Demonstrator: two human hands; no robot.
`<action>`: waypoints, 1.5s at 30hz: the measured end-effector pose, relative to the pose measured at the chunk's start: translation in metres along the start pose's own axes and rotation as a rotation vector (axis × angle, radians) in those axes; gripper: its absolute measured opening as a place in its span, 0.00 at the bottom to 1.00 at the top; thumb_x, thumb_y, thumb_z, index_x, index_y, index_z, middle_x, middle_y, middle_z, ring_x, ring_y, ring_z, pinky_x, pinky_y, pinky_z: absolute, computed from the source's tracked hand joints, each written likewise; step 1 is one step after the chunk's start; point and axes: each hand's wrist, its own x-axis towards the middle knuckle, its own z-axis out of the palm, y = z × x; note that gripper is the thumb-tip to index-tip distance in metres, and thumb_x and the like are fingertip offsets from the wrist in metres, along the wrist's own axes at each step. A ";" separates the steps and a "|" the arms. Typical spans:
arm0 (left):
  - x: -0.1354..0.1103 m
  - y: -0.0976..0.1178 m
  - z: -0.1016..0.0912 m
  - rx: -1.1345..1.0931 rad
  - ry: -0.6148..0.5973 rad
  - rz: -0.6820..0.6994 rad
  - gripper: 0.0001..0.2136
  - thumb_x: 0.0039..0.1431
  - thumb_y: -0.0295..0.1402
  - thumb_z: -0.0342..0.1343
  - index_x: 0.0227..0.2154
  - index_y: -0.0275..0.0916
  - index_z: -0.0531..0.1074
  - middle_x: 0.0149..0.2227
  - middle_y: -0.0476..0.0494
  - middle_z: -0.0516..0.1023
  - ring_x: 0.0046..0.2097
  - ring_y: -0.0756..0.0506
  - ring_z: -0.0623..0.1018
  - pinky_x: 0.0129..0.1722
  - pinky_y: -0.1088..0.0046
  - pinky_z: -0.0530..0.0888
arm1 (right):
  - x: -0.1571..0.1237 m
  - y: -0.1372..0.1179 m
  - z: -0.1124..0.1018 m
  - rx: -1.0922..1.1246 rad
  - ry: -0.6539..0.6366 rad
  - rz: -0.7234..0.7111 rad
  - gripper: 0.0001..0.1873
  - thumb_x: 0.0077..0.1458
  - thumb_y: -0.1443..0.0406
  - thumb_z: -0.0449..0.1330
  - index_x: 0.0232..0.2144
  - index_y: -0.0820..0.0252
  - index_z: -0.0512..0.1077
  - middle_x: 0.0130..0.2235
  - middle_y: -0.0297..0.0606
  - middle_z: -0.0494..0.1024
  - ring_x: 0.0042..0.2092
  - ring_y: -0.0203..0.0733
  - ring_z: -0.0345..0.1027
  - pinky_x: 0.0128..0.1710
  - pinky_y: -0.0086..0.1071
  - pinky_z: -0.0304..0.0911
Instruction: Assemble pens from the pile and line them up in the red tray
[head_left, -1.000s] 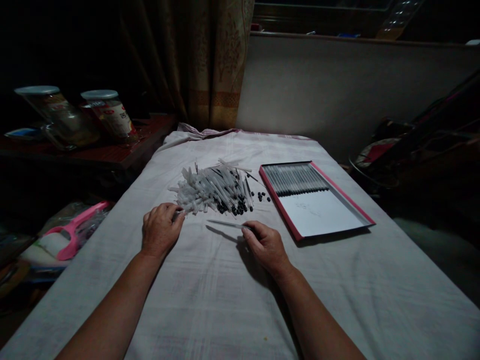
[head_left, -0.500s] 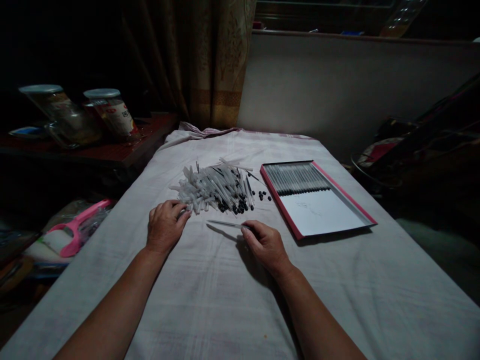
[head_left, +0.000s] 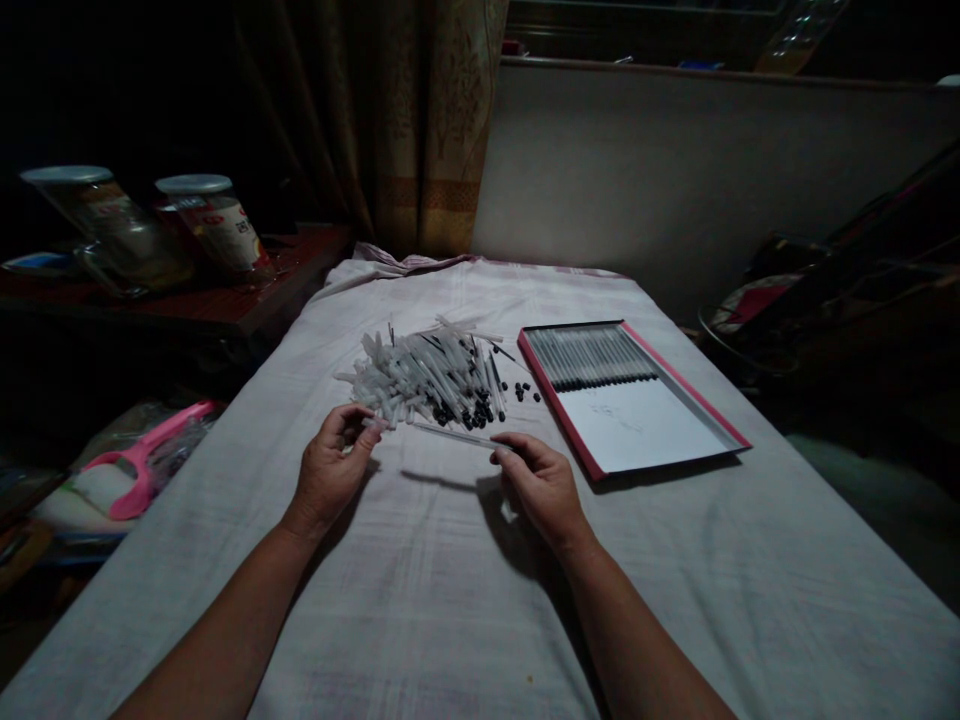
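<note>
Between the thumb and fingers of my right hand (head_left: 541, 488) is a slim pen (head_left: 454, 435), its narrow end pointing left. My left hand (head_left: 330, 465) pinches a small translucent pen cap (head_left: 377, 424), which faces the pen's tip with a short gap between them. Both hands are raised a little over the cloth. Just beyond them lies a heap of clear pen barrels, translucent caps and black end pieces (head_left: 427, 375). A few loose black plugs (head_left: 520, 391) are scattered at its right side.
To the right, a shallow red-edged box (head_left: 645, 430) holds a row of pens (head_left: 596, 355) at its far end. A white cloth (head_left: 420, 600) covers the table. Jars (head_left: 214, 225) stand on a dark side table at left, with a pink-handled item (head_left: 139, 465) below.
My left hand has lifted away from the heap's edge with a cap in its fingers. My right hand has raised the pen slightly, and its shadow has moved apart from it.
</note>
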 end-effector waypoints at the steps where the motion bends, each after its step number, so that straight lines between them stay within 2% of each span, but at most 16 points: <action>1: 0.000 0.003 0.001 -0.118 -0.013 -0.065 0.15 0.51 0.43 0.62 0.35 0.41 0.69 0.33 0.48 0.79 0.32 0.48 0.76 0.31 0.74 0.72 | 0.000 -0.002 0.000 0.032 0.004 0.036 0.14 0.46 0.58 0.63 0.33 0.61 0.79 0.25 0.36 0.78 0.22 0.34 0.65 0.20 0.26 0.59; 5: -0.004 0.012 0.006 -0.430 -0.088 -0.314 0.20 0.45 0.45 0.67 0.37 0.39 0.70 0.35 0.47 0.79 0.27 0.52 0.74 0.22 0.79 0.69 | 0.000 -0.005 0.000 0.144 0.006 0.171 0.16 0.43 0.57 0.64 0.33 0.62 0.79 0.23 0.33 0.74 0.18 0.30 0.58 0.15 0.24 0.50; 10: -0.009 0.012 0.008 -0.507 -0.158 -0.421 0.23 0.42 0.45 0.70 0.39 0.38 0.75 0.30 0.49 0.78 0.22 0.54 0.70 0.17 0.82 0.66 | 0.000 -0.006 -0.001 0.166 -0.006 0.178 0.15 0.41 0.58 0.65 0.30 0.62 0.79 0.21 0.32 0.72 0.19 0.30 0.58 0.16 0.24 0.51; 15: -0.012 0.007 0.009 -0.446 -0.219 -0.422 0.22 0.43 0.48 0.69 0.38 0.38 0.77 0.23 0.50 0.75 0.21 0.54 0.69 0.18 0.82 0.65 | 0.000 -0.006 0.000 0.144 -0.021 0.185 0.16 0.41 0.58 0.65 0.31 0.62 0.79 0.22 0.32 0.73 0.20 0.31 0.59 0.18 0.25 0.53; 23: -0.012 0.010 0.010 -0.376 -0.228 -0.397 0.23 0.43 0.50 0.68 0.37 0.38 0.77 0.22 0.50 0.75 0.20 0.54 0.68 0.18 0.80 0.64 | 0.000 -0.004 -0.003 0.065 -0.059 0.136 0.15 0.44 0.58 0.63 0.33 0.62 0.79 0.23 0.34 0.74 0.21 0.32 0.59 0.17 0.25 0.51; 30: -0.011 0.011 0.010 -0.350 -0.228 -0.398 0.22 0.43 0.49 0.68 0.36 0.38 0.77 0.22 0.50 0.75 0.20 0.54 0.68 0.19 0.79 0.64 | 0.001 -0.001 -0.004 0.040 -0.063 0.110 0.14 0.46 0.58 0.62 0.33 0.61 0.80 0.24 0.34 0.75 0.21 0.33 0.60 0.19 0.26 0.54; 33: -0.015 0.015 0.013 -0.324 -0.276 -0.372 0.19 0.41 0.47 0.69 0.33 0.38 0.78 0.21 0.50 0.75 0.22 0.52 0.71 0.21 0.78 0.66 | 0.000 0.001 -0.005 -0.003 -0.158 0.115 0.16 0.48 0.58 0.62 0.35 0.62 0.80 0.24 0.34 0.75 0.22 0.33 0.62 0.20 0.26 0.56; 36: -0.020 0.019 0.019 -0.301 -0.345 -0.367 0.17 0.40 0.45 0.69 0.30 0.38 0.79 0.23 0.48 0.76 0.24 0.49 0.74 0.23 0.76 0.69 | -0.001 0.002 -0.008 -0.142 -0.431 0.068 0.14 0.53 0.59 0.59 0.32 0.62 0.80 0.24 0.34 0.75 0.24 0.35 0.65 0.23 0.27 0.59; 38: -0.023 0.020 0.024 -0.318 -0.360 -0.399 0.17 0.40 0.45 0.69 0.30 0.38 0.79 0.24 0.47 0.77 0.25 0.48 0.75 0.24 0.75 0.71 | -0.003 0.002 -0.009 -0.257 -0.548 -0.020 0.13 0.57 0.61 0.57 0.29 0.61 0.80 0.25 0.34 0.77 0.27 0.36 0.68 0.27 0.27 0.61; 41: -0.026 0.019 0.028 -0.360 -0.367 -0.463 0.17 0.38 0.43 0.70 0.29 0.38 0.79 0.25 0.47 0.79 0.26 0.49 0.76 0.26 0.75 0.72 | -0.003 0.001 -0.010 -0.352 -0.562 -0.122 0.14 0.60 0.63 0.55 0.30 0.60 0.80 0.28 0.34 0.79 0.30 0.37 0.70 0.31 0.28 0.63; 45: -0.027 0.015 0.029 -0.368 -0.361 -0.487 0.16 0.37 0.43 0.71 0.28 0.37 0.79 0.24 0.47 0.78 0.26 0.48 0.77 0.27 0.75 0.73 | -0.003 0.001 -0.008 -0.382 -0.563 -0.166 0.15 0.61 0.63 0.54 0.30 0.59 0.80 0.29 0.35 0.80 0.31 0.38 0.71 0.32 0.28 0.63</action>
